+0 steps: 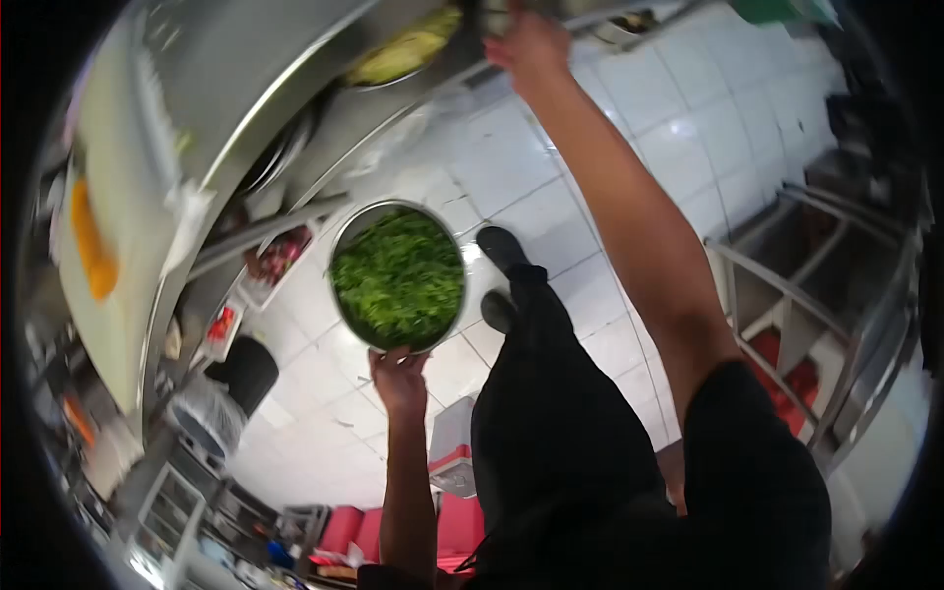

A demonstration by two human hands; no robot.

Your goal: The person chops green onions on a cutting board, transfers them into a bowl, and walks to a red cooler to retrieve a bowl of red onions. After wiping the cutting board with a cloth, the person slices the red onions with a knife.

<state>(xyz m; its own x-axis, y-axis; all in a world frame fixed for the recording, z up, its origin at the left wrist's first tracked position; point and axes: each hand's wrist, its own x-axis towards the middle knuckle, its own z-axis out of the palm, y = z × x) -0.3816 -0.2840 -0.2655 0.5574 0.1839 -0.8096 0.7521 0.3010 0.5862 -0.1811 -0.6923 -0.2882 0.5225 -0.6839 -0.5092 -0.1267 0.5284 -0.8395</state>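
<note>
A round metal bowl full of chopped leafy greens is held over the tiled floor. My left hand grips its near rim, with the fingers under the edge. My right hand reaches to the top of the view, at the edge of a metal shelf under the counter. Its fingers are blurred and partly cut off, and what they touch is unclear. Left of that hand, a container of pale yellow-green food sits on the shelf.
At the left, a long orange item lies on a pale board. Below are a tray of red and purple pieces and a black bin. A metal rack stands at the right, red chairs at the bottom.
</note>
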